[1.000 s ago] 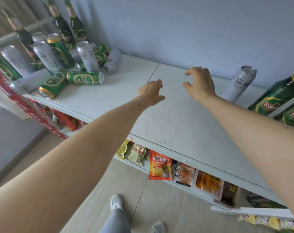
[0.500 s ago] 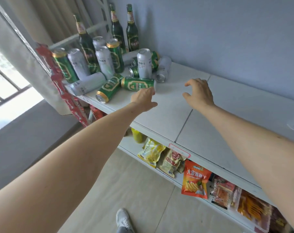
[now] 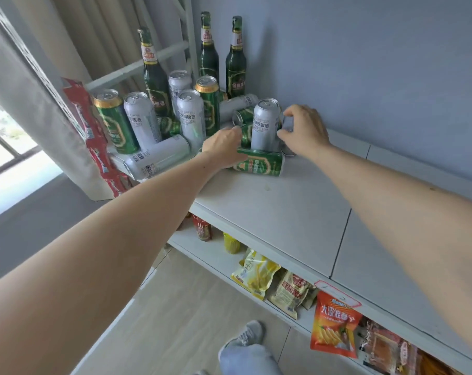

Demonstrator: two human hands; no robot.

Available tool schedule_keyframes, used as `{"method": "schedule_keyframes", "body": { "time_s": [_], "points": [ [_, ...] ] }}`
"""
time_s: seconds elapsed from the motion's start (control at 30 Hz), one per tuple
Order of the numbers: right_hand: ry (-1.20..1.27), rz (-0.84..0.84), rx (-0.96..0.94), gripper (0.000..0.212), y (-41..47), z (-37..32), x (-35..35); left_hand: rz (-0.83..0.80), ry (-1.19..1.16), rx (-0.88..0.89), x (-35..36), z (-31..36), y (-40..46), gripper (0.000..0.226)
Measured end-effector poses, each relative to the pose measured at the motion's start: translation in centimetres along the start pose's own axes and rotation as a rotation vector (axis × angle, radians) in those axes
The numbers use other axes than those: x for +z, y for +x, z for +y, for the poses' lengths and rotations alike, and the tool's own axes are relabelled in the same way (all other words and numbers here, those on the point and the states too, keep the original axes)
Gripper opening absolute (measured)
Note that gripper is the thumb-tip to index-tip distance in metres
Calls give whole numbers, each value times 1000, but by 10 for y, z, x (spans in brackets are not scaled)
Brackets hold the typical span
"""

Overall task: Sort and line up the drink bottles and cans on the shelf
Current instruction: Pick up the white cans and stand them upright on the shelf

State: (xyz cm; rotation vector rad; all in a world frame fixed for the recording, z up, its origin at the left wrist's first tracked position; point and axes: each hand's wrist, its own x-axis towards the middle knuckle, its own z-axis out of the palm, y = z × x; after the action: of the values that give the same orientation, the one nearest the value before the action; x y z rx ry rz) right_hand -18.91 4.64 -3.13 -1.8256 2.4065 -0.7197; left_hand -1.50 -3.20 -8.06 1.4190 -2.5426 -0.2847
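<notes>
Green and silver beer cans and three green bottles (image 3: 235, 60) crowd the left end of the white shelf (image 3: 278, 212). Several cans stand upright; others lie on their sides. My left hand (image 3: 222, 147) lies over the left end of a lying green can (image 3: 262, 165), its fingertips reaching a second green can (image 3: 246, 135) behind; its fingers are hidden, so the hold is unclear. My right hand (image 3: 303, 131) curls round the end of a lying silver can (image 3: 287, 123), just right of an upright silver can (image 3: 266, 125).
Another silver can (image 3: 156, 159) lies near the shelf's front left corner. A wall runs behind the shelf, a curtain and red snack strips (image 3: 94, 142) hang at the left. Snack bags (image 3: 335, 326) hang on the lower shelf. The shelf surface stretches away to the right.
Both hands have moved left along the shelf and reached the heap of cans. The right hand now curls round the lying silver can; the left hand now rests on the green can.
</notes>
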Motion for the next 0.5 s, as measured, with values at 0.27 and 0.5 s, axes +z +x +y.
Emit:
{"method": "schedule_keyframes", "body": {
  "time_s": [0.27,0.5],
  "points": [
    [5,-85,39,79,55,-11,27,-14,-92,14,21,1,55,76],
    [6,-138,68,79,82,-14,42,-20,-218,-36,42,8,86,77]
  ]
}}
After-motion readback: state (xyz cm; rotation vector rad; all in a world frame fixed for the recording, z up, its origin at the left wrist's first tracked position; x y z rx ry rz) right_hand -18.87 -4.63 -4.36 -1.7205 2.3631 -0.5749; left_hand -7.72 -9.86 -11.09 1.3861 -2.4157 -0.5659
